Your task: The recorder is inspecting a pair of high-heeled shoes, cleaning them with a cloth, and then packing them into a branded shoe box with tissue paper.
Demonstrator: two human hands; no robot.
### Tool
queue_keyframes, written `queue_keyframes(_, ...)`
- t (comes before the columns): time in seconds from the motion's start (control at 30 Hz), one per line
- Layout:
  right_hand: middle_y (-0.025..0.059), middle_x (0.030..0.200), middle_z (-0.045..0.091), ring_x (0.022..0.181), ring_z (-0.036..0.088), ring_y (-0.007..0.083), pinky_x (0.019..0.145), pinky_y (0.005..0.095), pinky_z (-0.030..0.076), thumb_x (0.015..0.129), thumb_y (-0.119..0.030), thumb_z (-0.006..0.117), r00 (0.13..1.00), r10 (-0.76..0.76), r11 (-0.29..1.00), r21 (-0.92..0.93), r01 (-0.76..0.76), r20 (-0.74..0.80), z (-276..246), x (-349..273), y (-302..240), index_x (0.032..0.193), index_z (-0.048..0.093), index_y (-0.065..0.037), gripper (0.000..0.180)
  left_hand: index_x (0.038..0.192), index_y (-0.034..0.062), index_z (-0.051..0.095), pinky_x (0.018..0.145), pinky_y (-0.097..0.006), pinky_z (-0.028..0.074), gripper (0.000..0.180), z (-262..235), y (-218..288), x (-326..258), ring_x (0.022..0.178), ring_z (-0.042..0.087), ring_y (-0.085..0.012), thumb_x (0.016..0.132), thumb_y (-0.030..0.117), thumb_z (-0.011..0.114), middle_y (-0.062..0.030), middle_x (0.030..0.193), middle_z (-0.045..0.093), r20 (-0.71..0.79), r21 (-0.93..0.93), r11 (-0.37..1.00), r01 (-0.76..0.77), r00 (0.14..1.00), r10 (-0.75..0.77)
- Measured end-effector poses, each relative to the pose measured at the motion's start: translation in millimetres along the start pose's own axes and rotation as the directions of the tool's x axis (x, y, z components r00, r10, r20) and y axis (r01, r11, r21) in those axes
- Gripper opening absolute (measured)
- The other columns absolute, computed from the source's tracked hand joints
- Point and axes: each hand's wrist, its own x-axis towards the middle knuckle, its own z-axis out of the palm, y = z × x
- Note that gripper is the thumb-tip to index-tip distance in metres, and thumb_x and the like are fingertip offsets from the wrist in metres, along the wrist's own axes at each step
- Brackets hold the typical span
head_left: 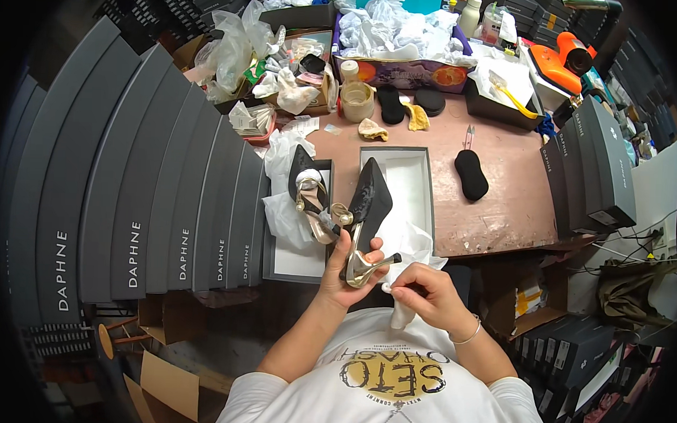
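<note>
Item 1: blk pointed shoe, A (373,190), gold trim + pearl, slim heel. Loc.: in L hand (347,275), above table front edge, toe pointing away from wearer, heel to the R.
Item 2: matching shoe, B (301,168), white wad inside, over the lower-L box (299,268), just beside shoe A; cannot tell if L hand touches it.

Hands: L hand closed round rear pt. of shoe A, thumb on near side, fingers wrapped. R hand (429,291) narrow, thumb + fingertips pinching white tissue (402,312) next to the heel, rest of it hanging below; bracelet (467,332) on wrist.

Table (502,228), pinkish-brown, bearing:
- lidless grey box (407,169), white inside, behind shoe A, white paper at near end
- blk pad (472,176), R of box; small snips or tweezers (470,134) just beyond, type unclear
- jar (356,104), cloudy, back ctr.
- yellow cloth (417,118), btwn 2 more dark pads
- purple carton (403,76), full of crumpled white paper
- orange tool (571,61), far R

Flanking: dk grey shoeboxes (134,182), tall row, L; further dk boxes (595,172), R.
</note>
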Motion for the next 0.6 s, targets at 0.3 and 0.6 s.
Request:
queue_keyframes(0.3, 0.0053, 0.077, 0.060, 0.063, 0.056, 0.0109, 0.057, 0.0226, 0.044, 0.084, -0.006, 0.068, 0.986, -0.057, 0.998, -0.017, 0.055, -0.159, 5.3, 0.6, -4.0, 0.085, 0.063, -0.001, 0.007, 0.102, 0.0013, 0.056, 0.084, -0.036, 0.048, 0.039, 19.5, 3.6, -1.8, 0.084, 0.056, -0.0171, 0.085, 0.035, 0.063, -0.0070, 0.091, 0.056, -0.112, 0.038, 0.979, -0.200, 0.973, 0.203)
queue_keyframes(0.6, 0.0056, 0.082, 0.059, 0.067, 0.062, 0.0197, 0.054, 0.0290, 0.050, 0.073, -0.003, 0.070, 0.872, -0.469, 0.785, -0.519, 0.338, -0.142, 36.8, 31.3, -16.8, 0.096, 0.064, -0.005, 0.024, 0.098, 0.0071, 0.052, 0.067, -0.025, 0.045, 0.033, 23.0, -8.8, -7.5, 0.069, 0.053, -0.0132, 0.087, 0.037, 0.061, -0.0029, 0.076, 0.054, -0.167, 0.320, 0.931, -0.174, 0.957, 0.237)
